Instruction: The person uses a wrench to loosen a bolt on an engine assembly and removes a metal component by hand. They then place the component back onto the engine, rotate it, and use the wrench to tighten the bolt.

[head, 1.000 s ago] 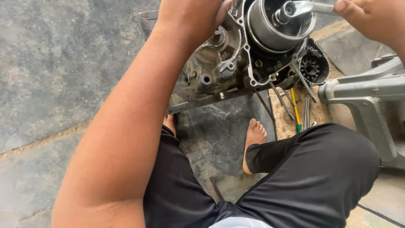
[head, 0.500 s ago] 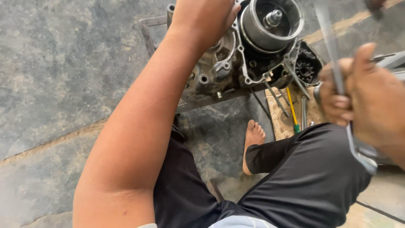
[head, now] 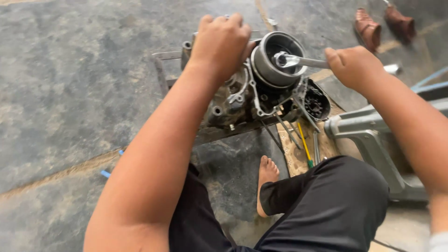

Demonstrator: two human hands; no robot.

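with the left hand (head: pixel 221 39) clamped, fingers curled, on top of the engine case (head: pixel 233 100) on the floor, and the right hand (head: pixel 354 67) fisted around the wrench (head: pixel 301 60) seated in the round drum (head: pixel 277 58), best keep the case braced and pull square so the ring doesn't slip.

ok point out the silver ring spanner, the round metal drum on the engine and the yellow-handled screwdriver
silver ring spanner (head: pixel 298 60), head view, on its shaft beside the ring end
round metal drum (head: pixel 268 70), head view, on its outer side wall
yellow-handled screwdriver (head: pixel 304 145), head view, on the yellow handle
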